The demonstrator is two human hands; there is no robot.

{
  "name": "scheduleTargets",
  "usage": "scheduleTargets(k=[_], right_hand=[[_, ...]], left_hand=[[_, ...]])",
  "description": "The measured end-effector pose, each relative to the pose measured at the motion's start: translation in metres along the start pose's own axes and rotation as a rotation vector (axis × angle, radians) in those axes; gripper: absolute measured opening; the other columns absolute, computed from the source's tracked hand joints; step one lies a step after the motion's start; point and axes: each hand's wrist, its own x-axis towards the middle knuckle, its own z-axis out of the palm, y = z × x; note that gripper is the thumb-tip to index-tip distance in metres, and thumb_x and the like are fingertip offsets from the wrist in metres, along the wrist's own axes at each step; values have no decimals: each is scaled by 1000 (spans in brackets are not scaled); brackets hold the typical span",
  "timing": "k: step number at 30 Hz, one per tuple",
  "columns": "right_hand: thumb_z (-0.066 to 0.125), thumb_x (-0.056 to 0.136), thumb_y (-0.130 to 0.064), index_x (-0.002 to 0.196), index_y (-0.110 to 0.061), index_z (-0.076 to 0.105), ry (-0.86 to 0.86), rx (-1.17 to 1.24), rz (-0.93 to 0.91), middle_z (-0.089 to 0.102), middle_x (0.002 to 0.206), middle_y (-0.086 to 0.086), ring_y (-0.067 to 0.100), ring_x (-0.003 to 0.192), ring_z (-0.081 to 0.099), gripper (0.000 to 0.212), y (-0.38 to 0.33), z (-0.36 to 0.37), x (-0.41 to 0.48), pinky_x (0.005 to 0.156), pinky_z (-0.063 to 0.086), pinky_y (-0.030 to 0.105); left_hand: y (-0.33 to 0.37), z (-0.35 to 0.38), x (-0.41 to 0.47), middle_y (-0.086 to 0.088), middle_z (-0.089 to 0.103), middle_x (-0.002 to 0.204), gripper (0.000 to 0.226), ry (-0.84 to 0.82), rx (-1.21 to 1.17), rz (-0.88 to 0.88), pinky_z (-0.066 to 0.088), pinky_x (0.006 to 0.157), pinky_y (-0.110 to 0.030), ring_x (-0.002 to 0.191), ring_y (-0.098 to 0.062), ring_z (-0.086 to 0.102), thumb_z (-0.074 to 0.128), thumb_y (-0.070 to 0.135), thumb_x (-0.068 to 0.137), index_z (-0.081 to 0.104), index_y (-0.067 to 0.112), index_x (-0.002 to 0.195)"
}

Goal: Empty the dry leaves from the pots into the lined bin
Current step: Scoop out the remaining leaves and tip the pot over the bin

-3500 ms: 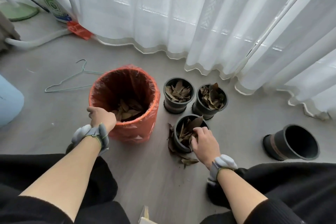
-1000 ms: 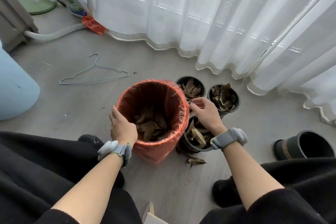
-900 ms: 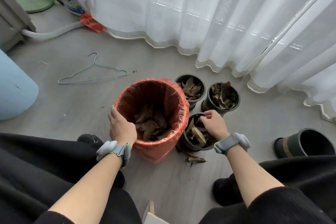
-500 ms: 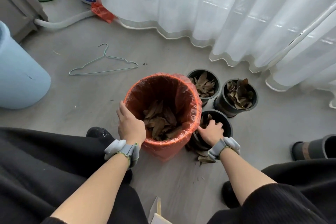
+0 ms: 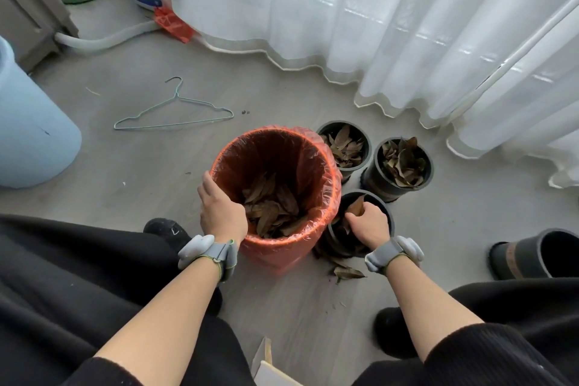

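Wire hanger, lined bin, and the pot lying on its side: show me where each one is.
wire hanger [image 5: 176, 97]: head view, on the neck where its two shoulders meet.
lined bin [image 5: 279, 255]: head view, on the near outer wall.
pot on its side [image 5: 529, 257]: head view, on its outer wall.

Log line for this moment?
left hand: holds lined bin rim | right hand: grabbing leaves inside nearest pot | far pots: leaf-filled | fourth pot: empty, on its side

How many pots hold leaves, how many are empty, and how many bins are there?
Pots with leaves: 3
Empty pot on its side: 1
Lined bin: 1
Total: 5
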Motion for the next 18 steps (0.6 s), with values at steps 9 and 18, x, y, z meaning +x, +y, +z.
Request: scheduleTargets(k=[9, 18], right_hand=[[68, 86, -23, 85, -16, 59, 49, 390, -22, 64, 89, 5, 28, 87, 67, 11, 16, -36, -22, 80, 58, 49], [66, 91, -17, 99, -11, 63, 108, 776, -85, 69, 102, 10, 15, 85, 68, 11, -16, -90, -53, 60, 56, 20]], left_hand=[[5, -4, -4, -17, 35, 141, 75, -22, -51, -9, 41, 92, -51, 114, -48, 49, 43, -9, 79, 21, 12, 148], [5, -3, -6, -17, 33, 144, 76, -24, -60, -13, 40, 95, -53, 114, -49, 49, 43, -11, 79, 20, 12, 148]])
